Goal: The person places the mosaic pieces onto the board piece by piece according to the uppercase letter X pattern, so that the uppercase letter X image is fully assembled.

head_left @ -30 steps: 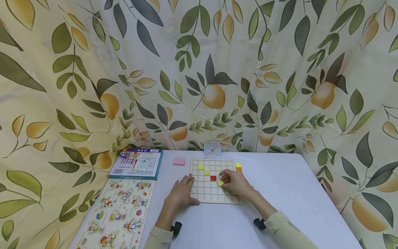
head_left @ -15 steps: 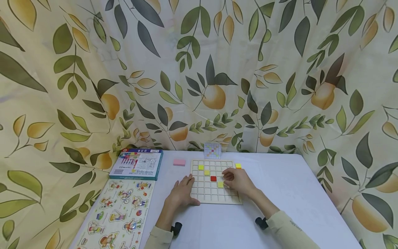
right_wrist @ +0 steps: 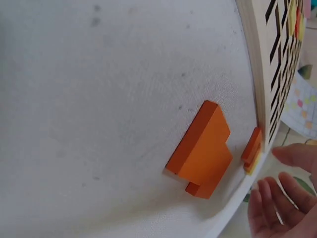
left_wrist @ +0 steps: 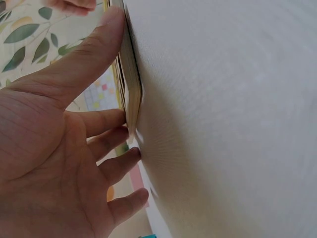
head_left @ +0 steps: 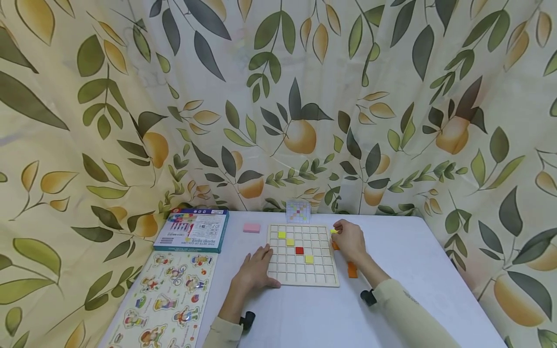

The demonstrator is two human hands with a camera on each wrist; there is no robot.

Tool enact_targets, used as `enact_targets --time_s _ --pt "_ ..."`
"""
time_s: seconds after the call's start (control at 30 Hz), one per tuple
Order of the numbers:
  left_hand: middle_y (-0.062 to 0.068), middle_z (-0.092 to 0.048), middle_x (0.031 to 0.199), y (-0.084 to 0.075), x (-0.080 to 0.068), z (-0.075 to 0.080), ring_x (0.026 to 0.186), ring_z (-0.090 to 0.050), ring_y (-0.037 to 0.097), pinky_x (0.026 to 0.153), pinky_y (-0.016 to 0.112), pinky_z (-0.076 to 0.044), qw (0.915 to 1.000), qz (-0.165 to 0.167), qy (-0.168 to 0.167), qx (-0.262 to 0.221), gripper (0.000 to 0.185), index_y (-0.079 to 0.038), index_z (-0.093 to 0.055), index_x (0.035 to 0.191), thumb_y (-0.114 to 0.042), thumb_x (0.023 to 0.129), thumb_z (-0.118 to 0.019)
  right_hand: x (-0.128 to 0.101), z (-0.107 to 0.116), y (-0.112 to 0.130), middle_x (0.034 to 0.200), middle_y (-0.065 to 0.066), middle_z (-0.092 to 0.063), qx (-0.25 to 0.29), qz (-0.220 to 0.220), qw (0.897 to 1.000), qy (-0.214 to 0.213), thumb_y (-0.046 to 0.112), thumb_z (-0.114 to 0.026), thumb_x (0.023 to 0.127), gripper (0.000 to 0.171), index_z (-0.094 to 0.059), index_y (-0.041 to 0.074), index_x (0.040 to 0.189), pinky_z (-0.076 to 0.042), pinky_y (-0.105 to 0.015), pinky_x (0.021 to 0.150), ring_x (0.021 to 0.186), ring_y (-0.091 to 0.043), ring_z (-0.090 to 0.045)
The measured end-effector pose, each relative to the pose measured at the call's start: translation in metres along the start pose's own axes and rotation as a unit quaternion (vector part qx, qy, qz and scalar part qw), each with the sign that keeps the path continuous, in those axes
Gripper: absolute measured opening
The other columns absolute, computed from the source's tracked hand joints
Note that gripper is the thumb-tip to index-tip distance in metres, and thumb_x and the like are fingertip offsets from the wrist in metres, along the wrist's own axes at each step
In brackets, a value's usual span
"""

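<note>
A pale wooden grid board lies on the white table, bearing yellow squares, among them one yellow square, and a red square. My left hand rests against the board's left side, thumb at its near edge and fingers extended. Off the board's right side, my right hand is over small yellow and orange pieces, partly covering them. In the right wrist view its thumb and fingers are apart, with nothing visible between them. A larger stepped orange block lies closer to the wrist.
A patterned card stands behind the board. Left of it lies a pink block. A flat box and a sheet of cartoon figures occupy the table's left side. Patterned cloth hangs behind.
My right hand has moved right, off the board to the pieces beside it, uncovering the lower yellow square and the larger orange block. My left hand has stayed in place.
</note>
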State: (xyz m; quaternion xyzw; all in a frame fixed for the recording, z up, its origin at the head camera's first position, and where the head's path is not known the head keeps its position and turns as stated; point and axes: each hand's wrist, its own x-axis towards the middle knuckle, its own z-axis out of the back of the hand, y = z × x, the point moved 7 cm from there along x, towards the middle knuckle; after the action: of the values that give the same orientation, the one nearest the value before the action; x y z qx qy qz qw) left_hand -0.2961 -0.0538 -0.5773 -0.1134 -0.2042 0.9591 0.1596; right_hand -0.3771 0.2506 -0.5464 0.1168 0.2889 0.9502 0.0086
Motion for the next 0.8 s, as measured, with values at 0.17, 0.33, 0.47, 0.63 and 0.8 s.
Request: enact_targets --time_s 0.17,0.33,0.47,0.63,0.8 --pt "0.014 -0.031 0.169 0.0 0.0 -0.001 0.156 -0.027 0.034 0.127 0.058 -0.022 1.0 -0.001 0.002 0.0 0.108 -0.004 -0.041 0.159 -0.049 0.075 -0.092 0.009 -0.007 -0.009 0.111 -0.018 -0.073 -0.019 -0.035 0.999 0.026 0.014 -0.078 0.086 0.035 -0.07 -0.002 0.117 -0.057 -0.05 0.084 0.097 -0.032 -0.069" --pt "0.014 -0.032 0.168 -0.001 0.0 0.0 0.156 -0.028 0.034 0.126 0.058 -0.022 1.0 -0.001 0.002 0.001 0.108 -0.004 -0.041 0.159 -0.049 0.074 -0.092 0.015 -0.015 -0.023 0.11 -0.018 -0.073 0.003 -0.075 0.996 0.042 0.018 -0.079 0.087 0.04 -0.068 -0.002 0.119 -0.057 -0.049 0.087 0.099 -0.033 -0.068" --pt "0.015 -0.032 0.168 -0.002 -0.001 0.002 0.156 -0.028 0.034 0.126 0.058 -0.023 1.0 -0.004 0.001 -0.001 0.108 -0.003 -0.041 0.159 -0.049 0.075 -0.092 0.018 -0.017 -0.031 0.111 -0.016 -0.073 0.021 -0.103 0.993 0.045 0.019 -0.08 0.088 0.04 -0.068 0.0 0.121 -0.056 -0.048 0.089 0.1 -0.032 -0.067" --pt "0.015 -0.032 0.168 -0.003 -0.002 0.003 0.156 -0.029 0.035 0.126 0.059 -0.024 1.0 -0.009 -0.001 0.002 0.108 -0.003 -0.041 0.159 -0.049 0.075 -0.092 0.018 -0.015 -0.032 0.107 -0.013 -0.074 0.026 -0.117 0.992 0.037 0.018 -0.082 0.086 0.039 -0.07 0.002 0.12 -0.054 -0.047 0.086 0.097 -0.03 -0.067" --pt "0.015 -0.032 0.168 -0.002 -0.002 0.003 0.156 -0.028 0.035 0.126 0.059 -0.023 1.0 -0.007 0.001 0.005 0.108 -0.003 -0.04 0.159 -0.05 0.076 -0.091 0.016 -0.011 -0.029 0.1 -0.011 -0.074 0.042 -0.103 0.994 0.016 0.011 -0.078 0.086 0.031 -0.073 0.003 0.115 -0.053 -0.044 0.083 0.092 -0.028 -0.066"
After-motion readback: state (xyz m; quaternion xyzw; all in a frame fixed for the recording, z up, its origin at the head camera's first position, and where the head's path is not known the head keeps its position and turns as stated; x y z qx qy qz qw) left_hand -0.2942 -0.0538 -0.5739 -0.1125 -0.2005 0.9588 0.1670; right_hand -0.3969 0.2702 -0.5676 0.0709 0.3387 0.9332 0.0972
